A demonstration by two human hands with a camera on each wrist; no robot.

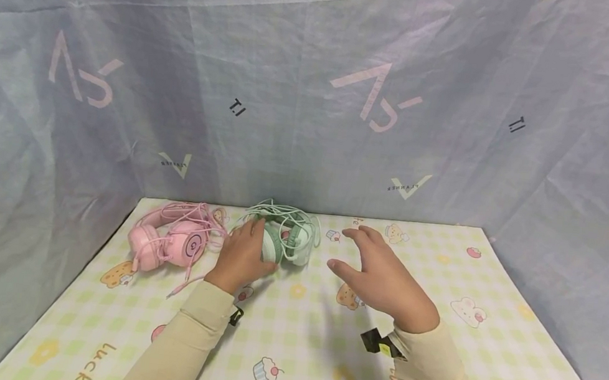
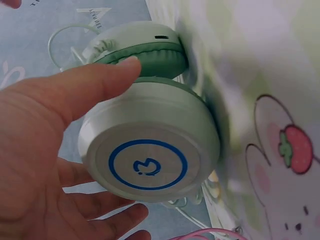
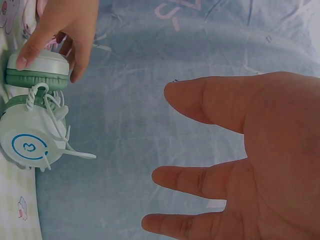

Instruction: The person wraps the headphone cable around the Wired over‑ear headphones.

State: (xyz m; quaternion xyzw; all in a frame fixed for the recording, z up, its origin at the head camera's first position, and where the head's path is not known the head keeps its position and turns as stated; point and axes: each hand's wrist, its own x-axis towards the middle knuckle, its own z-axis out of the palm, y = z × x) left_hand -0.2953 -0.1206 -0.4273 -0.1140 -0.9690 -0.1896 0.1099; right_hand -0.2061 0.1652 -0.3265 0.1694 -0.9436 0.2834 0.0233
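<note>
A pair of mint-green and white headphones [image 1: 301, 240] lies near the back of the table, its pale cable looped over it. My left hand [image 1: 243, 255] is at its left ear cup. In the left wrist view the thumb [image 2: 110, 80] lies across the rim of the white ear cup [image 2: 150, 160], which bears a blue ring logo, while the other fingers reach round its far side. Over the table to the right, my right hand [image 1: 379, 274] holds nothing, thumb and fingers spread apart. The right wrist view shows the headphones [image 3: 30, 135] beyond those fingers.
Pink headphones [image 1: 163, 240] with a tangled pink cable lie just left of the green pair, their plug end [image 1: 177, 288] pointing toward the front. A checked cartoon tablecloth [image 1: 300, 327] covers the table. Grey fabric [image 1: 304, 90] hangs behind and at both sides.
</note>
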